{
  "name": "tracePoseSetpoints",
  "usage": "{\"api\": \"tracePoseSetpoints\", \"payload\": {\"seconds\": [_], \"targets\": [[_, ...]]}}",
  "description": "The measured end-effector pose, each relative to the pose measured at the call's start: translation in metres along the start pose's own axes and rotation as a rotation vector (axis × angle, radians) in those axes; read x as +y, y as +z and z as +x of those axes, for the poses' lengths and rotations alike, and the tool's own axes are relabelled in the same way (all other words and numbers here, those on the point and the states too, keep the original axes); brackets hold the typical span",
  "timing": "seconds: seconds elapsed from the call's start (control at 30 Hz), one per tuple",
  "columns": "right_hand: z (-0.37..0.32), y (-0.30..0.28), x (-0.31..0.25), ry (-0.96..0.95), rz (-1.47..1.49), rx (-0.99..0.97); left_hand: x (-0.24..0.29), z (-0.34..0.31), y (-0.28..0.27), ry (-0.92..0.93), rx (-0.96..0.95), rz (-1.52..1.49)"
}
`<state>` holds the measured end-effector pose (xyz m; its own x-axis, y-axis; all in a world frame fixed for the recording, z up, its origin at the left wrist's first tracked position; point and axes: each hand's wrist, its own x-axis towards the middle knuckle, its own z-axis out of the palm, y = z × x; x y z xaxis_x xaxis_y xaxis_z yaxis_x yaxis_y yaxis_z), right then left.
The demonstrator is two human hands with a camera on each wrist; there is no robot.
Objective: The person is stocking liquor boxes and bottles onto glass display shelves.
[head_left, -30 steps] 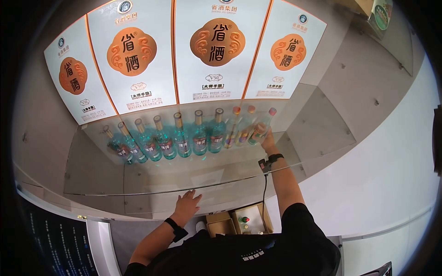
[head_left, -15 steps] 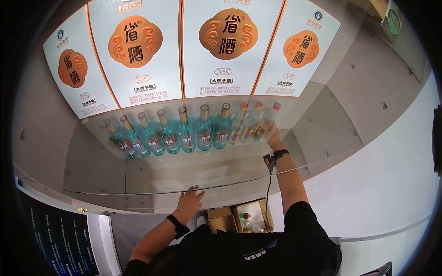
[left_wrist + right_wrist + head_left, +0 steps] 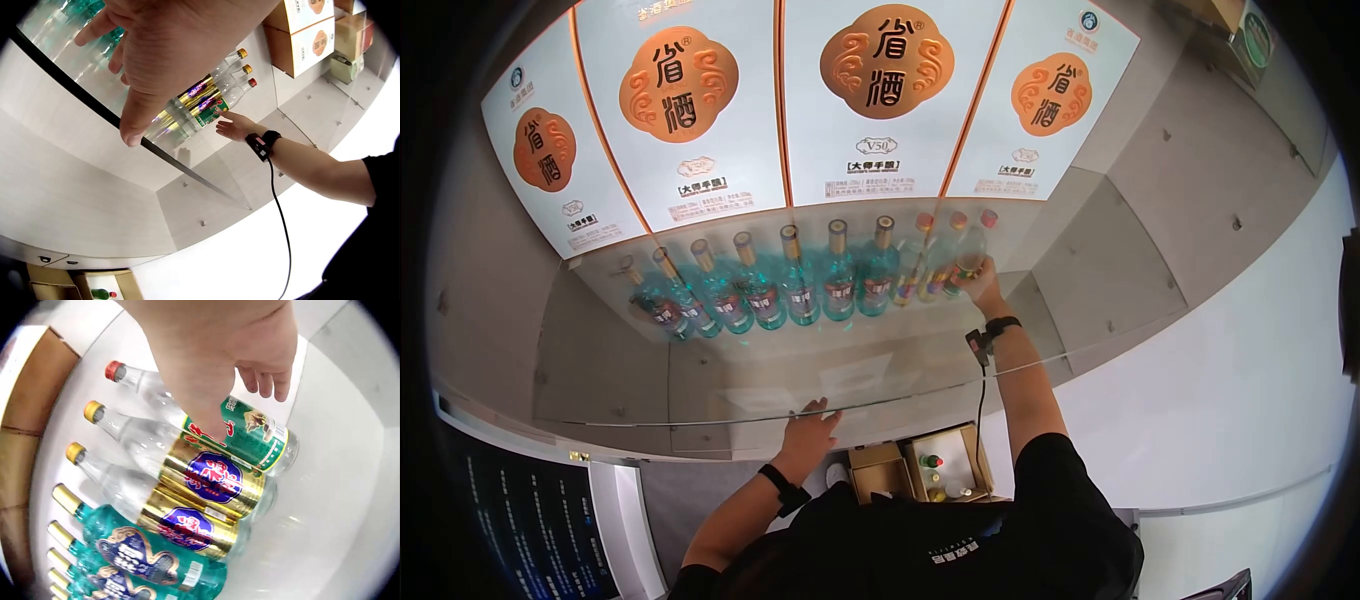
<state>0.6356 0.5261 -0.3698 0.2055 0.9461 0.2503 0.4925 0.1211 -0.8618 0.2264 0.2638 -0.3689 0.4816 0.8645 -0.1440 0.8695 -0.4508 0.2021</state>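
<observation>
My right hand (image 3: 982, 288) is at a clear red-capped bottle (image 3: 253, 431) with a green label, at the right end of a row on a glass shelf. In the right wrist view its thumb (image 3: 209, 425) lies against the label, while the other fingers extend loosely past the bottle's side. Two clear bottles with gold labels, a nearer one (image 3: 209, 475) and a farther one (image 3: 187, 522), stand beside it. Several teal bottles (image 3: 800, 290) continue the row leftward. My left hand (image 3: 808, 440) rests at the shelf's front edge, fingers spread and holding nothing.
Large white boxes (image 3: 870, 165) with orange emblems stand behind the bottles. The glass shelf (image 3: 880, 370) has a curved front edge. Below are open cardboard cartons, one empty-looking (image 3: 878, 475) and one holding a few bottles (image 3: 950, 450). A cable (image 3: 982, 420) hangs from the right wrist.
The red-capped bottle has shifted left, closer to the gold-labelled bottle beside it, with my right hand at its side. The left hand stays at the shelf edge; the head view has shifted slightly.
</observation>
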Motion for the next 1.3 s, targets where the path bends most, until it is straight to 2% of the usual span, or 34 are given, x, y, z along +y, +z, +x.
{"api": "tracePoseSetpoints", "payload": {"seconds": [0.1, 0.2, 0.33, 0.4, 0.43, 0.47, 0.53, 0.6, 0.67, 0.7, 0.73, 0.83, 0.87, 0.93, 1.0, 1.07, 1.13, 1.2, 1.27, 1.3], "targets": [[-0.002, 0.005, 0.020, -0.074, -0.059, 0.065, -0.005, 0.000, -0.004, 0.001, -0.025, 0.004], [-0.012, 0.002, 0.001, -0.064, -0.078, 0.030, -0.005, 0.001, -0.005, -0.007, -0.062, 0.013], [-0.015, -0.001, -0.015, -0.068, -0.082, -0.037, -0.007, 0.006, 0.000, 0.005, -0.015, -0.011], [-0.021, 0.003, -0.001, -0.053, -0.326, 0.175, -0.009, 0.007, -0.004, -0.011, -0.001, -0.050], [-0.032, -0.003, 0.005, 0.052, -0.193, 0.104, -0.008, 0.006, -0.009, -0.034, -0.017, -0.087], [-0.045, -0.011, -0.001, 0.083, -0.188, 0.117, -0.008, 0.008, -0.011, -0.016, -0.043, -0.075], [-0.084, -0.029, -0.031, 0.065, 0.020, 0.105, -0.013, 0.011, -0.014, -0.027, 0.002, -0.101], [-0.124, -0.048, -0.033, 0.112, 0.055, 0.151, -0.012, 0.015, -0.017, -0.003, -0.026, -0.085], [-0.169, -0.074, -0.040, 0.041, 0.155, 0.181, -0.011, 0.019, -0.022, 0.008, 0.092, -0.113], [-0.191, -0.093, -0.051, 0.068, 0.139, 0.159, -0.010, 0.021, -0.020, 0.042, 0.105, -0.097], [-0.215, -0.104, -0.045, 0.109, 0.145, 0.185, -0.004, 0.023, -0.021, 0.069, 0.066, -0.086], [-0.280, -0.136, -0.022, 0.164, 0.195, 0.309, 0.019, 0.029, -0.026, -0.019, 0.132, -0.127], [-0.302, -0.145, -0.013, 0.185, 0.196, 0.333, 0.030, 0.031, -0.026, 0.004, 0.112, -0.118], [-0.345, -0.159, 0.004, 0.334, 0.134, 0.395, 0.056, 0.034, -0.023, 0.172, 0.272, -0.058], [-0.379, -0.167, 0.020, 0.369, 0.165, 0.461, 0.084, 0.042, -0.019, 0.271, 0.257, -0.089], [-0.411, -0.173, 0.031, 0.518, 0.127, 0.475, 0.107, 0.054, -0.005, 0.478, 0.163, -0.211], [-0.437, -0.175, 0.044, 0.585, 0.168, 0.493, 0.132, 0.066, 0.013, 0.544, 0.122, -0.234], [-0.463, -0.174, 0.062, 0.633, 0.182, 0.469, 0.154, 0.078, 0.030, 0.689, -0.065, -0.277], [-0.483, -0.174, 0.072, 0.680, 0.126, 0.460, 0.173, 0.082, 0.048, 0.715, -0.100, -0.296], [-0.491, -0.172, 0.079, 0.722, 0.124, 0.439, 0.176, 0.085, 0.065, 0.712, -0.184, -0.333]]}}
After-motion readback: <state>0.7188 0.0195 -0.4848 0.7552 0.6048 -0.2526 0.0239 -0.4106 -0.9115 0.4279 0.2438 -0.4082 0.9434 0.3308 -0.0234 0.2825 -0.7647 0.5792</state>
